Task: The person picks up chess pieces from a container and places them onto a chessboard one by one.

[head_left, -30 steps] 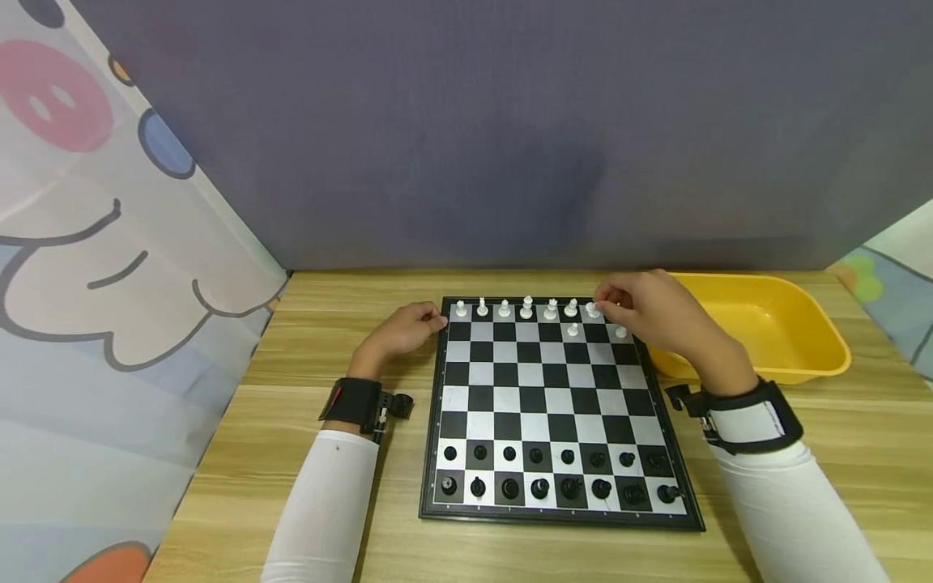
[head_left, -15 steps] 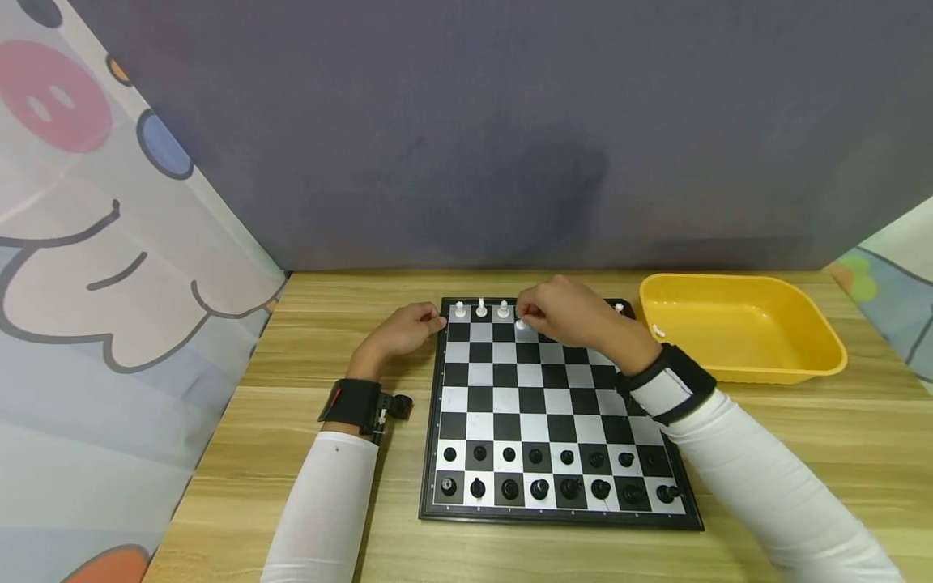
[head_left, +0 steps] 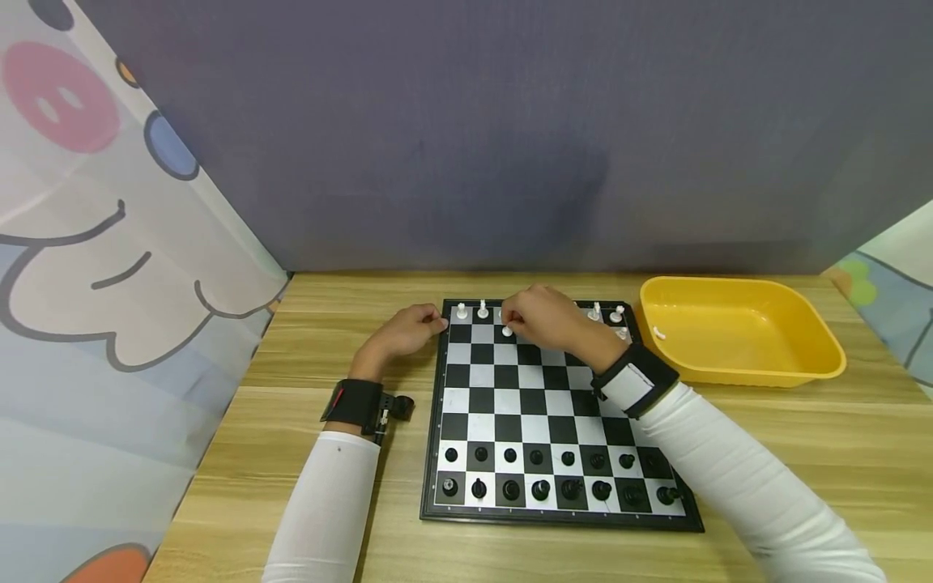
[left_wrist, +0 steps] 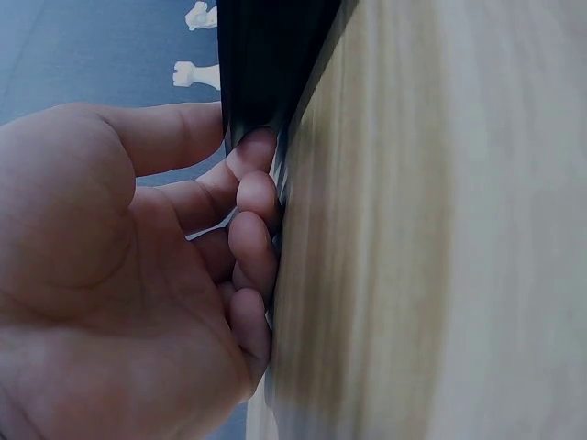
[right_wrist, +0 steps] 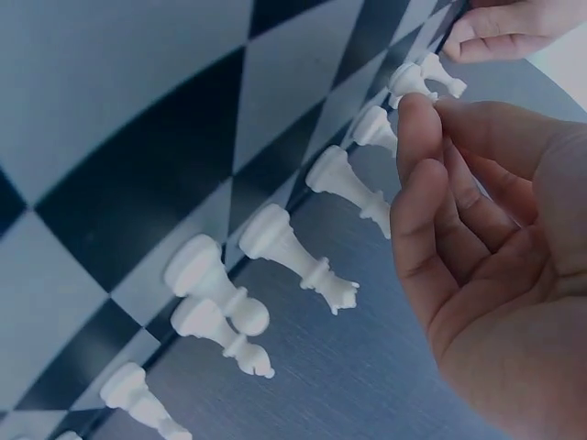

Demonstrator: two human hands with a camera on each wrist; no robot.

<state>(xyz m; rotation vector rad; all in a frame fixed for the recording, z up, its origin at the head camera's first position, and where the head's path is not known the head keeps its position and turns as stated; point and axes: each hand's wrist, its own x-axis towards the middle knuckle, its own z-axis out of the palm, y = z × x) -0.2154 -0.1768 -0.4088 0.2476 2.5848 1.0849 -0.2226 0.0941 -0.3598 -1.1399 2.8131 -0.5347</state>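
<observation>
A black-and-white chessboard lies on the wooden table. My left hand grips its left rim near the far corner. In the left wrist view, thumb and curled fingertips meet at the black board edge. My right hand pinches a small white pawn over the second row from the back, third column from the left. It hides much of the white back row, where a rook shows at the left end. In the right wrist view, a crowned white piece and a pawn stand behind the hand.
Black chess pieces fill the two near rows. Right of the board sits a yellow tray with one small white piece inside. A grey panel rises behind the table.
My right hand has moved left along the back rows, from the far right corner to the third column, now with a pawn in its fingers. The left hand keeps its grip.
</observation>
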